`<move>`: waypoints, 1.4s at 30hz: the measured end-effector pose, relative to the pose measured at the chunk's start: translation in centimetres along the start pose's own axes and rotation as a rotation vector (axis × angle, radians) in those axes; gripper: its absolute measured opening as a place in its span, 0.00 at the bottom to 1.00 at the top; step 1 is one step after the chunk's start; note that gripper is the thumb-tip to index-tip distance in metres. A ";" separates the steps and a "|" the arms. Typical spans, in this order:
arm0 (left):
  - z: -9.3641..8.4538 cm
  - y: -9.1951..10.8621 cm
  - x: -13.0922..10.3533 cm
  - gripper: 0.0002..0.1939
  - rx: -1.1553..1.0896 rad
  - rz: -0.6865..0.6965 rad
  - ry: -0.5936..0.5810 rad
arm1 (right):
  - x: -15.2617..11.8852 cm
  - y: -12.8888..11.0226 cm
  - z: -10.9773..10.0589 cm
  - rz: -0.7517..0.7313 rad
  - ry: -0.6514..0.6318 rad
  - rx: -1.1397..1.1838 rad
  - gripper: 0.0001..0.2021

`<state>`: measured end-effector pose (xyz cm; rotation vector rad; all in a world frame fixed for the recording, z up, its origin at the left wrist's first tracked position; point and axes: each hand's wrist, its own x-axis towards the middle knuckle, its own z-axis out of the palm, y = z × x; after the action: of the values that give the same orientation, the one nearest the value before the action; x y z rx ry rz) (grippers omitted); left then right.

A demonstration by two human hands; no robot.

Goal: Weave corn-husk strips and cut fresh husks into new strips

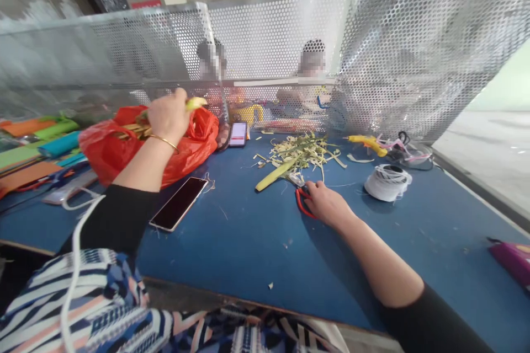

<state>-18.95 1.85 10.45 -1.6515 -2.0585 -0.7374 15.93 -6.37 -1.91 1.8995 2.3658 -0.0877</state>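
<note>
My left hand (169, 116) is closed above a red plastic bag (186, 157), and a pale yellow-green stalk piece (196, 103) sticks out past its fingers. Brownish stalks (134, 130) show in the mouth of the bag. On the blue table (240, 253), my right hand (329, 203) is closed on red-handled scissors (301, 204); the blades point toward the scraps and are partly hidden. Just beyond lies a peeled yellow-green stalk (275, 175), at the front of a heap of shredded peelings (304, 149).
A dark-screened phone (179, 204) lies left of centre, with a smaller lit device (238, 135) behind. To the right are a cone of white string (388, 182) and a yellow glue gun (368, 144). Coloured sheets (37, 149) lie far left. A perforated metal screen (273, 38) closes the back; people sit behind it.
</note>
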 end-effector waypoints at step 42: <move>6.6 -9.6 2.1 0.25 -0.465 -0.533 -0.135 | 0.2 -0.4 0.5 -0.017 0.033 -0.084 0.15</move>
<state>-28.69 6.02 5.13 -1.3884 -2.6104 -1.4014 15.50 -6.37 -2.41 1.8575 2.3666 0.0406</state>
